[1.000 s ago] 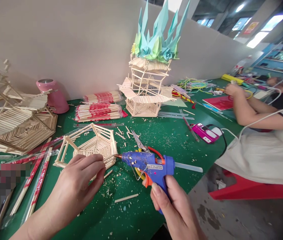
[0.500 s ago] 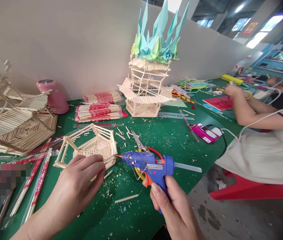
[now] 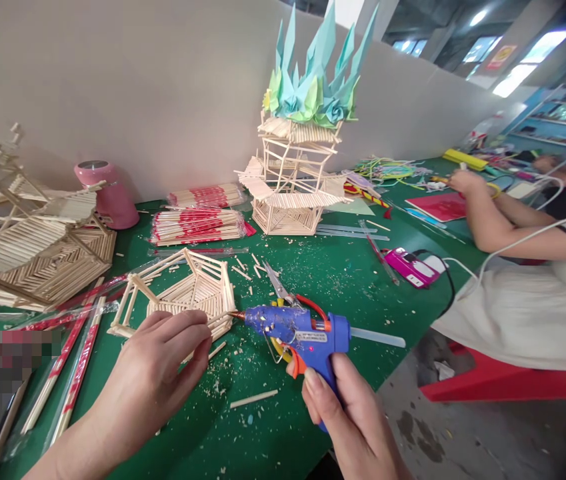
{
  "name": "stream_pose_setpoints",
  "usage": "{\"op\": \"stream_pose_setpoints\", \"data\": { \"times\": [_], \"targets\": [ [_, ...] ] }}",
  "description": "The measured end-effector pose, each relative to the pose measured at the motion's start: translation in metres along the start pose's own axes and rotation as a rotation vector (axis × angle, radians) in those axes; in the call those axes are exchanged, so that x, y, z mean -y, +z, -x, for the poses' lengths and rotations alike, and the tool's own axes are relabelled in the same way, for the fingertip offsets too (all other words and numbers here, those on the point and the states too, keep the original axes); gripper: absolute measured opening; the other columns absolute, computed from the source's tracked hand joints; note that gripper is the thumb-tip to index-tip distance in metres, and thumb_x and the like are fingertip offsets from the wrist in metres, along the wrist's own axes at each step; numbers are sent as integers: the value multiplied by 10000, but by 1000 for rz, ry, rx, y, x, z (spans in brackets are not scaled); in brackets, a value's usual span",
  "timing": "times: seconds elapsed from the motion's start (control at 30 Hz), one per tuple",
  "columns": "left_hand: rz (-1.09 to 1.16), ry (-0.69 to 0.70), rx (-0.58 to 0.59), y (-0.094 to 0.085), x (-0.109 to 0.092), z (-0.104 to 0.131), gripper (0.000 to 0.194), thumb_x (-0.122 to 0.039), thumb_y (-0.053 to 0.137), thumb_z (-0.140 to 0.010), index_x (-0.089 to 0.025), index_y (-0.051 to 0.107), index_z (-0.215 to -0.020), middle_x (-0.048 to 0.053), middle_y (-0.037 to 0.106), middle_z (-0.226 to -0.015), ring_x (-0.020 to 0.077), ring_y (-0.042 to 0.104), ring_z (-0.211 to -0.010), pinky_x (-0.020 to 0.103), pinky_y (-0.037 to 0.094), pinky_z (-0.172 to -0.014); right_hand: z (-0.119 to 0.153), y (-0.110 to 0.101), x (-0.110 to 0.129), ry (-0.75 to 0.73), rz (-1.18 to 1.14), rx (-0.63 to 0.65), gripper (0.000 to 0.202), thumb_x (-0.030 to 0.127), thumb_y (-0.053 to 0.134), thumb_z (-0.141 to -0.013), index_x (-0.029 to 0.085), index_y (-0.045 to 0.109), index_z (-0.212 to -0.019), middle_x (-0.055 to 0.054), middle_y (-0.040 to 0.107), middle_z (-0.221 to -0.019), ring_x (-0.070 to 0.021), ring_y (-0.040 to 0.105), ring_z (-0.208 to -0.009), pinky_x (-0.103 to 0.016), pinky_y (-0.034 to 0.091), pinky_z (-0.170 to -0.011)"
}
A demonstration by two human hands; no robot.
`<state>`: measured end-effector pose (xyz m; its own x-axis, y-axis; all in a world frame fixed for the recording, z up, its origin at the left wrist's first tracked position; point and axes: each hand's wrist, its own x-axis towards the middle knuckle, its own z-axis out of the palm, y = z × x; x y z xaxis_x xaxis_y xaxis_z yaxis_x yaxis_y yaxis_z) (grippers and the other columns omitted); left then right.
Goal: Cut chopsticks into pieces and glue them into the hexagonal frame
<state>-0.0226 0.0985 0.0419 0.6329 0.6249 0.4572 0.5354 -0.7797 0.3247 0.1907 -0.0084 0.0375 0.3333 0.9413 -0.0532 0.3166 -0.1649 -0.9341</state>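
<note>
My right hand (image 3: 350, 417) is wrapped round the handle of a blue hot glue gun (image 3: 300, 328), with a finger by its orange trigger. A clear glue stick (image 3: 377, 337) pokes out of the gun's back end. The nozzle points left, at the near right edge of a hexagonal wooden-stick frame (image 3: 190, 297) lying on the table. My left hand (image 3: 160, 363) is at the frame's near side, its thumb and fingers pressed together close to the nozzle. Whatever those fingertips pinch is hidden. Scissors (image 3: 277, 283) lie partly behind the gun.
Behind the frame are wrapped stick bundles (image 3: 197, 225) and a stick tower (image 3: 295, 180) topped with folded paper. Another stick model (image 3: 37, 260) and a pink bottle (image 3: 107, 197) stand left. Farther right, a co-worker's arm (image 3: 497, 213) rests near a pink power strip (image 3: 415, 267).
Almost nothing differs. The view has shifted very slightly; both hands and the glue gun keep their places by the frame.
</note>
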Motion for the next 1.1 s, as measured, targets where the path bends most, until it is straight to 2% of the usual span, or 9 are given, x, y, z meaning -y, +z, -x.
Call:
{"op": "stream_pose_setpoints", "data": {
  "times": [0.23, 0.43, 0.57, 0.73, 0.97, 1.1],
  "targets": [
    [24, -50, -18, 1, -4, 1, 147, -113, 448, -878, -192, 571, -858, 49, 659, -889, 146, 610, -733, 306, 445, -686, -2, -1, 0, -1, 28, 22, 302, 502, 507, -851, 219, 600, -903, -25, 587, -631, -158, 513, -528, -247, 471, -474],
    [12, -44, -30, 0, -3, -1, 150, -126, 460, -870, -192, 591, -844, 46, 666, -887, 144, 615, -717, 295, 451, -677, -2, 3, -1, -5, 25, -19, 320, 509, 474, -865, 225, 598, -943, -30, 596, -651, -163, 530, -546, -240, 455, -459],
    [9, -27, -40, 0, -3, -2, 145, -118, 466, -865, -187, 591, -838, 40, 669, -868, 139, 619, -717, 282, 452, -671, -3, 1, -1, -13, 42, 11, 311, 498, 489, -861, 220, 597, -953, -31, 601, -648, -165, 541, -552, -241, 458, -463],
    [7, -19, -42, 0, -3, -1, 131, -106, 480, -858, -181, 586, -845, 41, 667, -876, 143, 619, -739, 279, 452, -679, -1, 2, -3, -8, 30, -37, 317, 499, 483, -864, 220, 589, -971, -35, 604, -666, -166, 545, -565, -236, 458, -457],
    [3, -43, -34, 0, -4, -1, 155, -141, 462, -864, -189, 606, -832, 53, 676, -884, 149, 624, -731, 280, 467, -672, -1, -4, -2, 3, 20, 34, 310, 505, 496, -857, 224, 589, -950, -20, 581, -631, -160, 515, -523, -243, 455, -451],
    [9, -43, -29, 1, -2, 0, 153, -140, 453, -872, -188, 595, -843, 52, 668, -879, 146, 613, -702, 286, 462, -667, 0, -3, -1, 14, 10, 22, 328, 523, 485, -857, 222, 587, -937, -22, 578, -633, -160, 504, -523, -247, 452, -454]
  ]
}}
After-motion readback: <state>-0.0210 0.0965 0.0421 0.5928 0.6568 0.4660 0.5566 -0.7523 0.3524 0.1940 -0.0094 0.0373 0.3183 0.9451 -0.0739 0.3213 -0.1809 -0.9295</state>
